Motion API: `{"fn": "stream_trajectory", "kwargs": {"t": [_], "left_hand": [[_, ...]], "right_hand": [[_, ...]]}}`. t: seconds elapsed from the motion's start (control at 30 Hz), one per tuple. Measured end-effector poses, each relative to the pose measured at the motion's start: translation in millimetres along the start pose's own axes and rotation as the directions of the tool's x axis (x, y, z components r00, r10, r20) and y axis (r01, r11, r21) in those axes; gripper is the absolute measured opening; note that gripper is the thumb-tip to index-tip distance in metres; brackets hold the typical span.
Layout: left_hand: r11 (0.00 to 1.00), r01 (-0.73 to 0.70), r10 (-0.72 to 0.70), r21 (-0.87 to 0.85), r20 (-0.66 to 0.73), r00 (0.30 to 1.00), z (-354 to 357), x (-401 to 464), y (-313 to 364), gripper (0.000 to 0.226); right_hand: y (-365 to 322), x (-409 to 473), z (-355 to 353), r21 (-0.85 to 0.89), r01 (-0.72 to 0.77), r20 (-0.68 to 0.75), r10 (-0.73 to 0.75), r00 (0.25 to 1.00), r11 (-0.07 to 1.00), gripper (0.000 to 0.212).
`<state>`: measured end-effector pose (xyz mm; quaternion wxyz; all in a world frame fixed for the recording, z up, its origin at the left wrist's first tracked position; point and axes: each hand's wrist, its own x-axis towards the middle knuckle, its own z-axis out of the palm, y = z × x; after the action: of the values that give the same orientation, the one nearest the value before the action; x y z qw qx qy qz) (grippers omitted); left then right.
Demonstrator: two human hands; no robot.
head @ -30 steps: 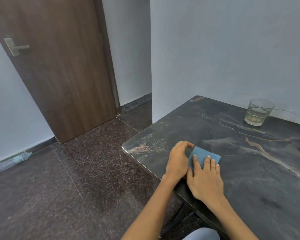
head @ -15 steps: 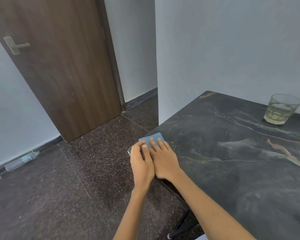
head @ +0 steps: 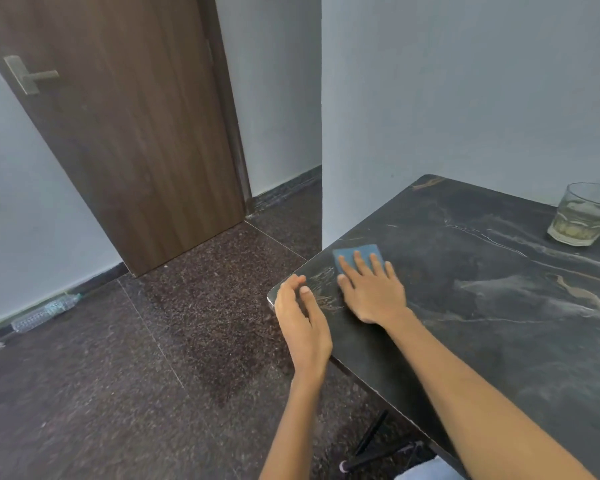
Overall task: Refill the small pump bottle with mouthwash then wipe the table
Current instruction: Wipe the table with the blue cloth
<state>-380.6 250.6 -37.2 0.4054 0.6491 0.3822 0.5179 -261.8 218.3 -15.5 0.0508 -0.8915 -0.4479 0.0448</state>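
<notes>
Head view is showing the right hand (head: 373, 294) pressing flat, fingers straight, on the blue cloth (head: 357, 253) near the table (head: 499, 341) left edge. Left hand (head: 303, 318) is hovering loosely curled, empty, nearer the corner. Unwiped tabletop is lying rightward.

right hand (head: 371, 292) flat, fingers straight, left hand (head: 303, 323) loosely curled

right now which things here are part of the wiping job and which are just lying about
In the job:
blue cloth, pressed flat under the right hand
table
left hand, open at the table's corner

Lying about:
glass with pale liquid, at the table's back edge
plastic bottle on the floor by the wall
door
</notes>
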Motion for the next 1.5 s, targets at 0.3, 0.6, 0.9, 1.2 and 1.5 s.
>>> {"fn": "stream_trajectory", "kwargs": {"t": [0.3,0.6,0.9,1.2,1.5], "left_hand": [[0.911,0.365,-0.361,-0.193,0.056,0.931,-7.7,-1.8,-14.8,0.057],[0.86,0.468,-0.445,-0.206,0.148,0.883,-2.2,-0.4,-4.7,0.062],[0.816,0.527,-0.5,-0.239,0.165,0.85,-9.4,-18.7,-1.5,0.066],[0.946,0.322,-0.317,-0.047,0.085,0.945,22.0,-94.3,34.2,0.066],[0.971,0.176,-0.187,0.165,0.058,0.981,30.9,-116.5,49.5,0.068]], "right_hand": [[-0.3,-73.8,12.9,0.008,0.564,-0.041,-0.563,0.826,0.826,0.048],[-42.8,3.6,5.2,-0.027,0.186,-0.007,-0.186,0.982,0.982,0.049],[26.7,-122.6,7.8,0.051,0.549,-0.048,-0.547,0.836,0.834,0.047],[111.3,-90.2,-14.7,-0.057,-0.138,-0.032,0.136,0.99,0.989,0.049],[118.0,-251.3,-1.0,0.069,0.339,-0.085,-0.333,0.939,0.938,0.047]]}}
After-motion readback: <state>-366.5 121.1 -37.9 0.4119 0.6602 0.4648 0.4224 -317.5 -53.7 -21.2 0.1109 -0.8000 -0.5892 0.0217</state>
